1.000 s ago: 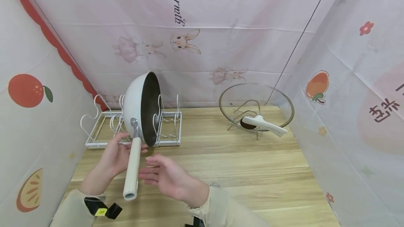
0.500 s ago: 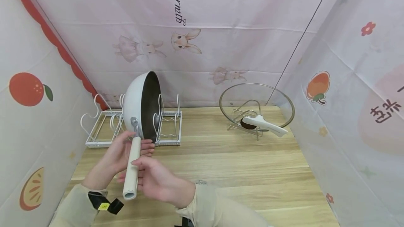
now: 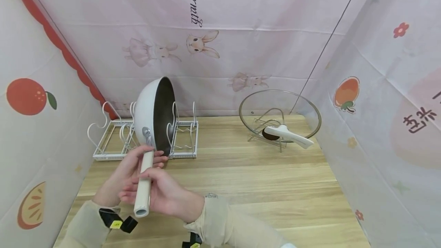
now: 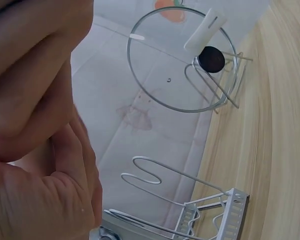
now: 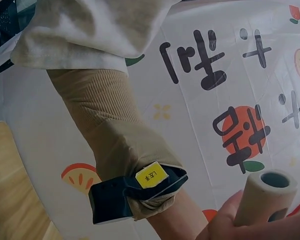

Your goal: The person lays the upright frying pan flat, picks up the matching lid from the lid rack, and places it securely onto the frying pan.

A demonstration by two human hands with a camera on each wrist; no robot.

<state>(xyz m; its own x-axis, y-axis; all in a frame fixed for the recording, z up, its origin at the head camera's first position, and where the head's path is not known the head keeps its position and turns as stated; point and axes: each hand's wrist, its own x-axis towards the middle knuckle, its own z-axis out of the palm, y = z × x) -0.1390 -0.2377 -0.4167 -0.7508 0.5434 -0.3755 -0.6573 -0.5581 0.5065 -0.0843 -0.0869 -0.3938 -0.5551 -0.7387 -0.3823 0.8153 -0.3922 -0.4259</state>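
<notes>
Both left hand (image 3: 129, 168) and right hand (image 3: 168, 194) are curled round the cream handle (image 3: 142, 199), extended past the front edge of the wire rack (image 3: 184, 155). There the wok (image 3: 144, 106) is held on edge, separated from the glass lid (image 3: 293, 119) by a stretch of counter (image 3: 234, 167).

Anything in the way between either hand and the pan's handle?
Nothing visible: the left hand and right hand both hold the handle. The white wire rack flanks the pan at its bowl, not its handle.
</notes>
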